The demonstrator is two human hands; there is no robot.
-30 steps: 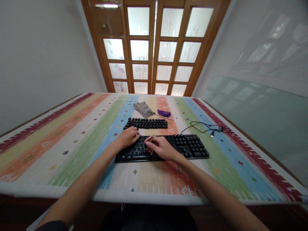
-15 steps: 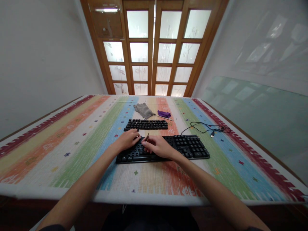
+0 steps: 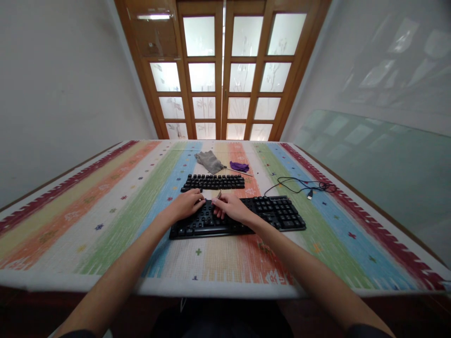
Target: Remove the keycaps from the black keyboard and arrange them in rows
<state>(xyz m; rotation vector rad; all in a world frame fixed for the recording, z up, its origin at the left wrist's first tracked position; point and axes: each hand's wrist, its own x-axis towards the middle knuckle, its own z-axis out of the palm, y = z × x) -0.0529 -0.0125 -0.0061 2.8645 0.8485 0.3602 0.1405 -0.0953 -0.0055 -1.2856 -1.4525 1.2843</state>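
Observation:
A black full-size keyboard [image 3: 278,213] lies near the table's front middle. My left hand [image 3: 186,204] rests on its upper left edge, fingers curled against the keys. My right hand [image 3: 230,206] lies over the middle keys, pinching a thin stick-like tool [image 3: 219,194] whose tip points toward the far edge of the keyboard. Just behind lies a second, smaller black keyboard [image 3: 213,181].
A grey cloth [image 3: 209,161] and a purple cloth [image 3: 240,166] lie farther back. A black USB cable [image 3: 299,186] is coiled at the right. The striped tablecloth [image 3: 105,206] covers the table; wooden glazed doors [image 3: 221,70] stand behind.
My right hand has slid up and left across the keyboard, carrying the thin tool toward the far row of keys. My left hand has barely moved.

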